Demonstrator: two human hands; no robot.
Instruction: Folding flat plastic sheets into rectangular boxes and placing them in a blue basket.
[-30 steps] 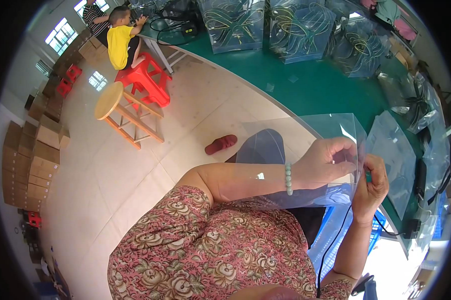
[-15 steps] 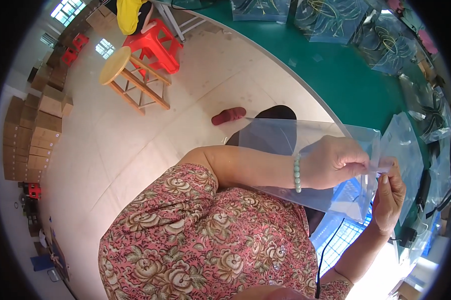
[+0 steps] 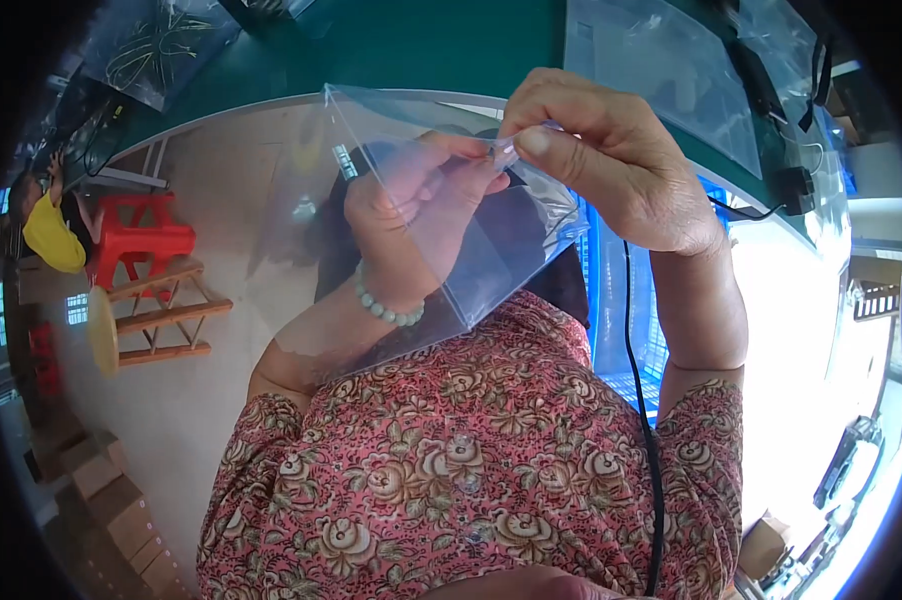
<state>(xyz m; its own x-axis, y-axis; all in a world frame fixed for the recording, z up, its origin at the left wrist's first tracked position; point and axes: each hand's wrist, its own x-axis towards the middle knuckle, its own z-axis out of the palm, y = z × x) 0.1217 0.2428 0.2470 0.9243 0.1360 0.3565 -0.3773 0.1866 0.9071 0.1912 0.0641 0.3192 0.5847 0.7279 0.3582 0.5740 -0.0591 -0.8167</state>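
A large clear plastic bag [image 3: 461,270] hangs between my hands, over my lap. My right hand [image 3: 611,165] is closed on its edge, thumb and fingers pinched together, where the film bunches into folds. My left hand [image 3: 411,215], with a bead bracelet at the wrist, shows through the see-through film. Its thumb and index finger pinch close to the right hand's fingertips, at the same gathered spot. What exactly lies between the fingertips is too small to make out.
Ahead is a green-topped table [image 3: 421,45] with clear bags [image 3: 661,70] on it, one at left holding thin wires. A blue plastic crate [image 3: 611,300] stands beside my lap. Black cable [image 3: 636,380] runs down in front of me. A red stool [image 3: 141,235] and wooden stool [image 3: 161,315] stand left.
My view has swung, so the table lies ahead rather than at the right. Both hands keep their pinch on the bag, which is now tilted between them.
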